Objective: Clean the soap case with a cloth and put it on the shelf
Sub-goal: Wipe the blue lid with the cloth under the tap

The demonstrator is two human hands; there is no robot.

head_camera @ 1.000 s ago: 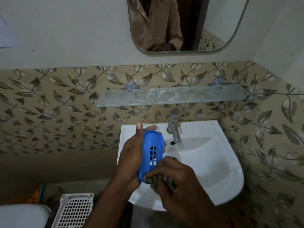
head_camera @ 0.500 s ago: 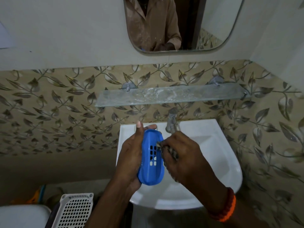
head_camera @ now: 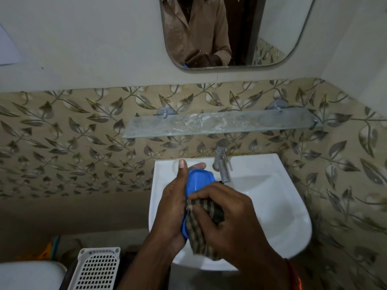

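Head view: no legible writing.

Bare forearms, orange-red band at right wrist (head_camera: pixel 294 275), brown collared shirt (head_camera: pixel 194 28) in mirror reflection

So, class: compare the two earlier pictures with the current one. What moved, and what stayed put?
The right hand with the striped cloth rubbed up the blue soap case, then back down to its lower half. The left hand kept holding the case over the sink. The glass shelf stayed bare.

White sink (head_camera: pixel 289 206) with steel tap (head_camera: pixel 222 164) — mirror (head_camera: pixel 272 38) above, white perforated basket (head_camera: pixel 96 271) lower left.
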